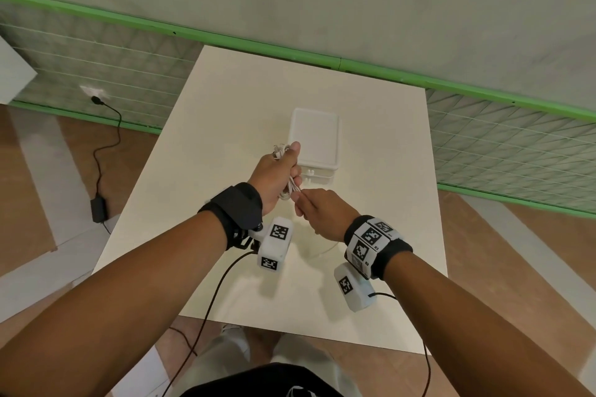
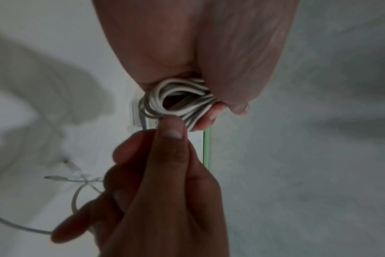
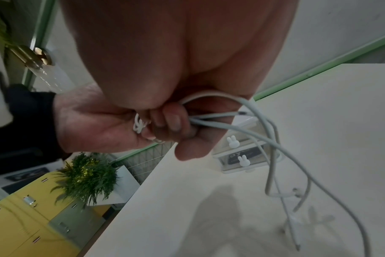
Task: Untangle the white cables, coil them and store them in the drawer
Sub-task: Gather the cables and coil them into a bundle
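Above the middle of the white table [image 1: 225, 106], my left hand [image 1: 280, 171] grips a small coil of white cable [image 2: 178, 100]; its loops stick out of the fist. My right hand [image 1: 304, 201] is right beside it and pinches the cable [image 1: 292, 190] at the coil's lower end. In the right wrist view my right fingers [image 3: 171, 121] curl round several loose white strands [image 3: 297, 165], which hang down to the table with their plugs lying on it. The white drawer unit [image 1: 314, 142] stands just behind both hands, and its two drawers with bunny-shaped knobs [image 3: 232, 141] look shut.
Loose cable ends [image 2: 77, 177] lie on the table under my right hand. A green-framed mesh fence [image 1: 483, 145] runs behind the table. A black power adapter [image 1: 98, 209] and its cord lie on the floor at the left. A potted plant [image 3: 88, 175] and yellow lockers [image 3: 22, 217] stand beyond the table's edge.
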Tool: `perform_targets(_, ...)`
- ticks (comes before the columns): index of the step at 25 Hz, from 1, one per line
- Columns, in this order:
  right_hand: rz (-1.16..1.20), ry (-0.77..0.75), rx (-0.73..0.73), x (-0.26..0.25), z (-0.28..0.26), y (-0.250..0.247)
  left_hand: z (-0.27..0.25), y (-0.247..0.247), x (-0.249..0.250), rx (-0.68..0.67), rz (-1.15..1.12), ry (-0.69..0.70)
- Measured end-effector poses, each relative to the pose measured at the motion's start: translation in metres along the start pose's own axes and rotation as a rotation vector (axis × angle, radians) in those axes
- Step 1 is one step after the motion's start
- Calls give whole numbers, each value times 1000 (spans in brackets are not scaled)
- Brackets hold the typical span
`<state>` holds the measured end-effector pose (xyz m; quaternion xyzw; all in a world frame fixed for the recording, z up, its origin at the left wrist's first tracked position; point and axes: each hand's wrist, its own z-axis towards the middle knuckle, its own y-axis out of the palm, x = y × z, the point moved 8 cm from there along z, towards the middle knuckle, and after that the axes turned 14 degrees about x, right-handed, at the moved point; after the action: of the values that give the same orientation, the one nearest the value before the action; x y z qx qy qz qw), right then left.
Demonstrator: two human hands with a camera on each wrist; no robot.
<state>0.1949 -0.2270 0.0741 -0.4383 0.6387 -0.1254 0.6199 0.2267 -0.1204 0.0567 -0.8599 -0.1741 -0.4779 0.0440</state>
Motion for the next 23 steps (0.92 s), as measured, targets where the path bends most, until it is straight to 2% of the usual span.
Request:
perform_targets(6,-61,-116,-63,-12,-1,9,-5,-3,10,118,-5,-3)
perform_targets(11,-128,-197,-121,-14,-4,11,-2,-9,12,98,-11,7)
perform_targets(16,-240,-207,-216,-3,-14,7,3,-21,12,-7,-2,-23)
perform_targets(19,-283,-219,-231,4,-13,2,-1,-25,7,-77,191,28)
perform_targets(21,-334,-230,-252,5,-5,2,-7,-19,-2,-169,335,57)
perform_targets(23,-348,-243,-238,2,2,-1,-13,-12,-14,-288,398,28)
